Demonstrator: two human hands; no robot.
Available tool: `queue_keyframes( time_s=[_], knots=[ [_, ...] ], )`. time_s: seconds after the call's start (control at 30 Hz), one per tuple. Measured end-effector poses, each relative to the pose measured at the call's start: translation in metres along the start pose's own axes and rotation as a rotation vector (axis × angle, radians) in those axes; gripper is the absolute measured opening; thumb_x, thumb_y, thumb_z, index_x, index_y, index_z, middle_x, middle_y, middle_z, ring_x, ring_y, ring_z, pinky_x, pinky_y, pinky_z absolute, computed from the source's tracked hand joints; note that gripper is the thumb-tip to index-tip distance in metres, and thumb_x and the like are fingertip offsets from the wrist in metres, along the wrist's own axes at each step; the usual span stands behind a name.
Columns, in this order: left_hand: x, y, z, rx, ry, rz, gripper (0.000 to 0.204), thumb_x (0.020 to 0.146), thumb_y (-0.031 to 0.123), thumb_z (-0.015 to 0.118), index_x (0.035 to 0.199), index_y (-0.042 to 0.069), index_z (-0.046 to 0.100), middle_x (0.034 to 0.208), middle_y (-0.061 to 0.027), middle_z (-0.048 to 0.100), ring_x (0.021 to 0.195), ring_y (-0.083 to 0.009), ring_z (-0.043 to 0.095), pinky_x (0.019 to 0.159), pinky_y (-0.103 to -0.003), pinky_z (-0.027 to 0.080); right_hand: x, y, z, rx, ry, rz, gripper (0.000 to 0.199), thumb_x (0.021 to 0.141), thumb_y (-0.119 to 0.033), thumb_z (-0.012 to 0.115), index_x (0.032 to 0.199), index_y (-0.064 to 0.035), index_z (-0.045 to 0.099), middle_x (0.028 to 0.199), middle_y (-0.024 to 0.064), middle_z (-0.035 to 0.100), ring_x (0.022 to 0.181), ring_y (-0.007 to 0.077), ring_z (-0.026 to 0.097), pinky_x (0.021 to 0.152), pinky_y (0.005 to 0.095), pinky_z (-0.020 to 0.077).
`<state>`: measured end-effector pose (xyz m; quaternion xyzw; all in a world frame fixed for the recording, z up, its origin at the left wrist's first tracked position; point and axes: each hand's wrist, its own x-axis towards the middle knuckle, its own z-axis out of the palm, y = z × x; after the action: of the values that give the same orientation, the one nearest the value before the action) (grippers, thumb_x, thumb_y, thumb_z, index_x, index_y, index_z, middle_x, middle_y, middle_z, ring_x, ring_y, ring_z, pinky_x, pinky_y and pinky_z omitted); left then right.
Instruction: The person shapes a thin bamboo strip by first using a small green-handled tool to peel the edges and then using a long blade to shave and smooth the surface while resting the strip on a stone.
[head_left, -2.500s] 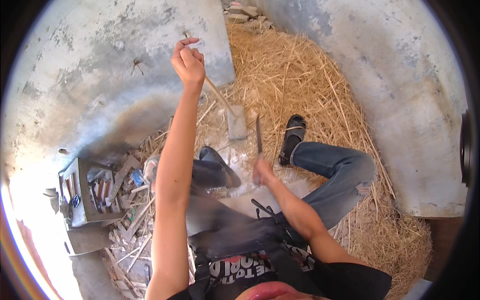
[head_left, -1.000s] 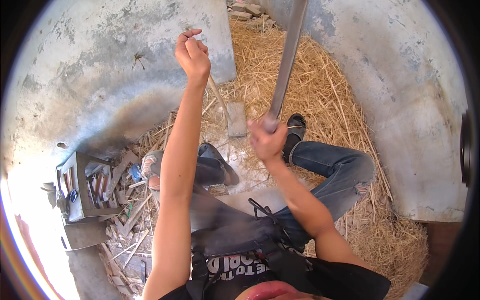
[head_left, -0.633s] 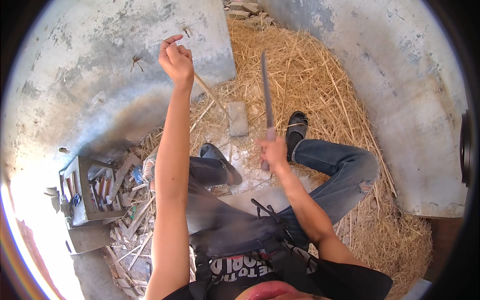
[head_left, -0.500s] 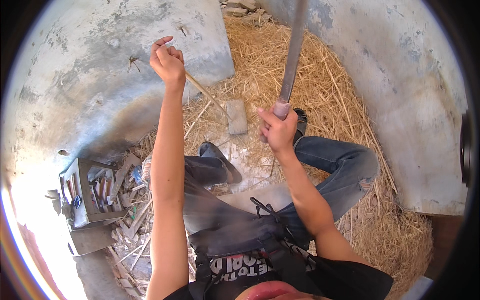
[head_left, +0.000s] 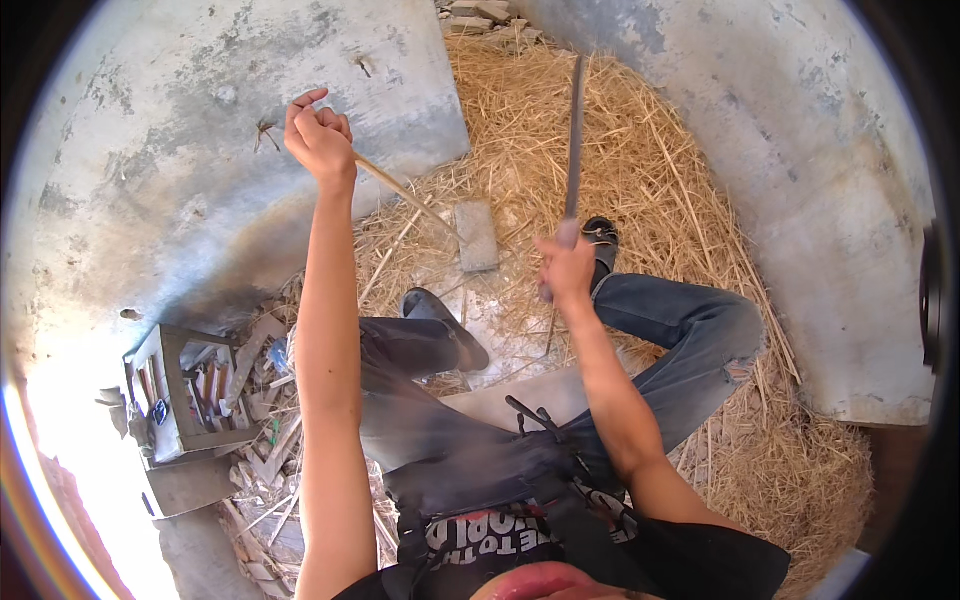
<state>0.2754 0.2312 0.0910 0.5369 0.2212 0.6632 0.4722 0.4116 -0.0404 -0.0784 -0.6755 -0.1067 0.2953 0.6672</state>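
My left hand (head_left: 322, 138) is raised at the upper left, its fingers curled round the top of a thin pale wooden stick (head_left: 405, 194). The stick slants down to the right, its lower end at a grey rectangular block (head_left: 477, 238) on the ground; whether they touch I cannot tell. My right hand (head_left: 568, 268) grips the handle of a long, straight machete (head_left: 575, 145), above my right shoe. Its dark blade points away from me over the straw, apart from the stick. The hand hides part of the handle, and the right fingers are slightly blurred.
Straw (head_left: 640, 160) and wood chips (head_left: 280, 450) cover much of the ground. A small wooden box (head_left: 195, 437) holding several tools stands at the left. Pale plastered walls (head_left: 790, 190) rise on both sides. My legs and shoes (head_left: 445, 325) frame the block.
The machete's blade has swung down, so its tip now shows over the straw. My left hand has shifted slightly left and down with the stick; the right has moved a little right and nearer.
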Motion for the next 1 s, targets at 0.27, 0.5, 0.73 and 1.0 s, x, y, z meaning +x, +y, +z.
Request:
queue_keyframes(
  time_s=[0.27, 0.5, 0.73, 1.0],
  knots=[
    [-0.005, -0.002, 0.016, -0.041, -0.105, -0.065, 0.031, 0.095, 0.014, 0.033, 0.103, -0.008, 0.054, 0.051, 0.0035, 0.027, 0.044, -0.0075, 0.019, 0.042, -0.029, 0.018, -0.029, 0.065, 0.035, -0.216, -0.053, -0.383, 0.027, 0.090, -0.021, 0.069, 0.073, -0.0017, 0.063, 0.055, 0.0058, 0.057, 0.043, 0.0180, 0.054, 0.041, 0.0378, 0.0415],
    [-0.014, 0.000, 0.015, -0.121, -0.361, -0.174, 0.037, 0.090, 0.017, 0.039, 0.113, -0.006, 0.056, 0.052, 0.0046, 0.027, 0.044, -0.0076, 0.019, 0.044, -0.027, 0.017, -0.044, 0.098, 0.023, -0.416, -0.258, 0.321, 0.069, 0.102, -0.053, 0.040, 0.086, 0.0069, 0.071, 0.061, 0.0152, 0.064, 0.041, 0.0216, 0.054, 0.046, 0.0409, 0.0446],
    [-0.002, -0.003, -0.001, -0.414, -0.672, -0.453, 0.047, 0.084, 0.021, 0.053, 0.122, -0.006, 0.054, 0.053, 0.0068, 0.023, 0.046, -0.0081, 0.017, 0.045, -0.027, 0.013, 0.000, 0.003, 0.039, 0.145, -0.179, -0.200, 0.031, 0.082, -0.024, 0.077, 0.072, 0.0016, 0.063, 0.060, 0.0106, 0.060, 0.056, 0.0262, 0.061, 0.057, 0.0412, 0.0464],
    [-0.010, 0.000, -0.011, -0.370, -0.600, -0.465, 0.046, 0.081, 0.020, 0.052, 0.120, -0.006, 0.055, 0.052, 0.0068, 0.022, 0.047, -0.0084, 0.015, 0.047, -0.028, 0.014, -0.060, 0.119, 0.028, -0.095, -0.306, 0.546, 0.047, 0.097, -0.035, 0.058, 0.083, 0.0074, 0.070, 0.054, 0.0079, 0.054, 0.040, 0.0188, 0.050, 0.041, 0.0374, 0.0423]
  ],
)
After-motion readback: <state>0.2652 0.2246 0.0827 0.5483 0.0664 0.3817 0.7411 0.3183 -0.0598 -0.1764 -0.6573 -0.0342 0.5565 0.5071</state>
